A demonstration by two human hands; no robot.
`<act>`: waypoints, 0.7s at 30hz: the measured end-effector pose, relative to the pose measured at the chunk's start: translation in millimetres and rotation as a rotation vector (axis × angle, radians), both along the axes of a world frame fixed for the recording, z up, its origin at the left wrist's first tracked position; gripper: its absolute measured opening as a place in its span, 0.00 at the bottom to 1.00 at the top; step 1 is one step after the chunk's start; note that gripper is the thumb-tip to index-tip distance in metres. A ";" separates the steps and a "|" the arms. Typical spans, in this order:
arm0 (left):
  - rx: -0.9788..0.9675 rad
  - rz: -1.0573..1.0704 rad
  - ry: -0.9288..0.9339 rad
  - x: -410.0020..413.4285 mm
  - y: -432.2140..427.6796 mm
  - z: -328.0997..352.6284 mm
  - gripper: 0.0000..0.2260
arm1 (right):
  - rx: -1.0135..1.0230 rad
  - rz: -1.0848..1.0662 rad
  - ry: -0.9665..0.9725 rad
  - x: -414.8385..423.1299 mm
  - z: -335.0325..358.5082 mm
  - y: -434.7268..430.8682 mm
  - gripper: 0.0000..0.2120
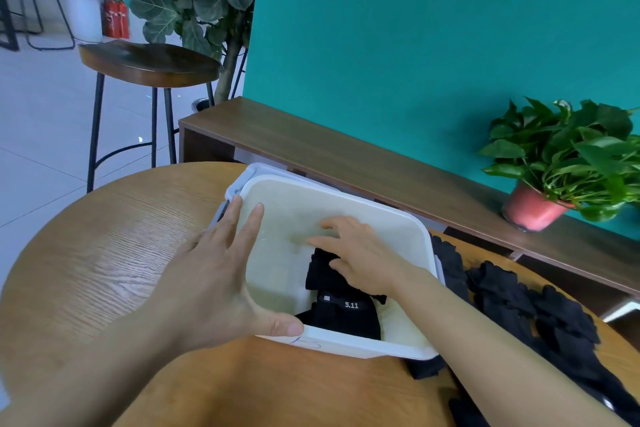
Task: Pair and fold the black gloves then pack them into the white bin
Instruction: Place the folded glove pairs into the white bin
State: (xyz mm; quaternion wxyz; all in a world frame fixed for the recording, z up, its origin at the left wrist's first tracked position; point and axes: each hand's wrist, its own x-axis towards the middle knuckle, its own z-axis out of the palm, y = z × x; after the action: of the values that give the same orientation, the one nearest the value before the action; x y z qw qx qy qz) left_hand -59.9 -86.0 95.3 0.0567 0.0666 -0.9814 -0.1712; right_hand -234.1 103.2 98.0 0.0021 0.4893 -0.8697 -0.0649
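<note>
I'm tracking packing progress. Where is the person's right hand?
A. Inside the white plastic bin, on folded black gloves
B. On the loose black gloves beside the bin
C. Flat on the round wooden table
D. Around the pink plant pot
A: the right hand reaches into the white plastic bin and rests with spread fingers on the folded black gloves there; the loose black gloves lie untouched on the table.

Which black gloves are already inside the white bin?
The folded gloves marked 5.11, touched by the right hand; the other gloves lie on the table outside the white bin.
</note>
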 end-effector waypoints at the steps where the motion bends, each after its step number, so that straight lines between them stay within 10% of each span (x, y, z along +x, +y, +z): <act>1: -0.004 -0.004 0.003 -0.1 0.2 0.3 0.68 | -0.023 -0.018 -0.011 2.3 1.8 3.2 0.25; 21: 0.004 0.023 0.058 6.6 5.3 -7.2 0.69 | 0.070 -0.253 -0.247 19.5 -11.9 18.5 0.31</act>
State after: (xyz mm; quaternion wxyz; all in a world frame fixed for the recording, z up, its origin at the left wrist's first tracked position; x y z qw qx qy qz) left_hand -53.3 -80.6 88.1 0.0870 0.0728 -0.9782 -0.1742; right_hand -214.6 121.7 86.1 -0.1301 0.3799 -0.9152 -0.0344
